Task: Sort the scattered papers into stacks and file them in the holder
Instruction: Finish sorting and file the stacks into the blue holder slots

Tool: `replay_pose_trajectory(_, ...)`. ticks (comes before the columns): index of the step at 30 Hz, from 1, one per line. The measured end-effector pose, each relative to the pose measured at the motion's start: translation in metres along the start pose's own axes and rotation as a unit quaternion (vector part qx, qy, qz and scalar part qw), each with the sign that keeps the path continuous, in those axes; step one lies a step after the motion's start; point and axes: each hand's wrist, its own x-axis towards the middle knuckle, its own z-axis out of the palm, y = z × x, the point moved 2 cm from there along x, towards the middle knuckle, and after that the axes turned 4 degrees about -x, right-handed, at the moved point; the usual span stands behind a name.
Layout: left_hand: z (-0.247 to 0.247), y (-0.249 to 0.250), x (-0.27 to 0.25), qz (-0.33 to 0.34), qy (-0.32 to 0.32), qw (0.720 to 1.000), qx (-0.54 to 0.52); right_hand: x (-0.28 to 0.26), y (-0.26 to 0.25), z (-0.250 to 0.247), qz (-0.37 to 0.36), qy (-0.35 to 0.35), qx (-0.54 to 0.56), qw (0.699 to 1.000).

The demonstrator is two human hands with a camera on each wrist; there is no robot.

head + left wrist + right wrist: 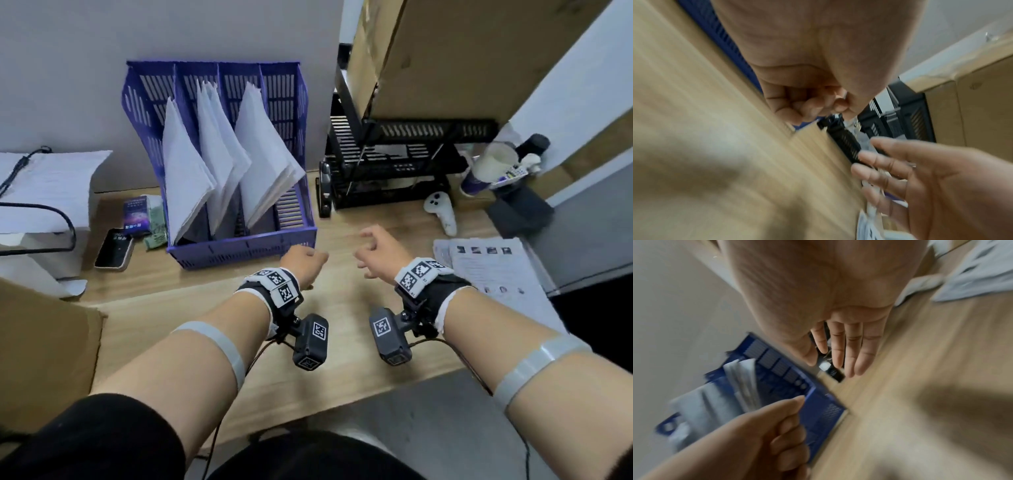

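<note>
A blue file holder point(239, 255) stands at the back of the wooden desk. White paper stacks point(219, 150) lean in three of its slots, and the rightmost slot point(291, 212) holds none. Printed sheets point(493, 270) lie flat at the desk's right edge. My left hand point(305, 263) hovers just in front of the holder's right corner, its fingers point(807, 105) curled into the palm around nothing. My right hand point(376, 253) hovers beside it with straight, slightly spread fingers point(844, 345), left of the printed sheets and touching nothing.
A black wire rack point(394, 164) under a cardboard box point(462, 51) stands right of the holder, with a white controller point(442, 210) and a cup point(486, 171) nearby. A phone point(114, 248) and small packets point(137, 212) lie left of the holder. Another cardboard box point(44, 359) sits at the near left.
</note>
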Motion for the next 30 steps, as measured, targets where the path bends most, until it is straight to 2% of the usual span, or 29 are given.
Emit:
replay_pose_trajectory(5,0.068,0.002,-0.013,-0.017,-0.088,0.996,0.008,-0.026,0.105,-0.049,0.124,0.050,-0.114,0.984)
replay_pose_trajectory(8,0.102,0.011,-0.016,-0.029,-0.113,0.993,-0.023,-0.034,0.157,-0.077,0.174,0.077,-0.168,0.967)
replay_pose_trajectory(11,0.137,0.018,-0.018,-0.052,-0.142,0.986,-0.071,-0.034,0.197,-0.095,0.198,0.074,-0.214,0.954)
replay_pose_trajectory(14,0.177,0.023,-0.016,-0.090,-0.166,0.975,-0.114,-0.021,0.229,-0.112,0.202,0.068,-0.237,0.948)
replay_pose_trajectory(19,0.237,0.021,-0.006,-0.122,-0.174,0.961,-0.177,0.002,0.270,-0.151,0.215,0.075,-0.233,0.945)
replay_pose_trajectory(21,0.256,0.020,-0.002,-0.133,-0.171,0.954,-0.208,0.011,0.287,-0.163,0.219,0.057,-0.245,0.943)
replay_pose_trajectory(25,0.284,0.019,0.004,-0.130,-0.167,0.948,-0.237,0.016,0.300,-0.160,0.210,0.001,-0.293,0.933)
replay_pose_trajectory(30,0.304,0.023,0.010,-0.092,-0.185,0.950,-0.234,0.007,0.295,-0.145,0.148,-0.017,-0.332,0.931)
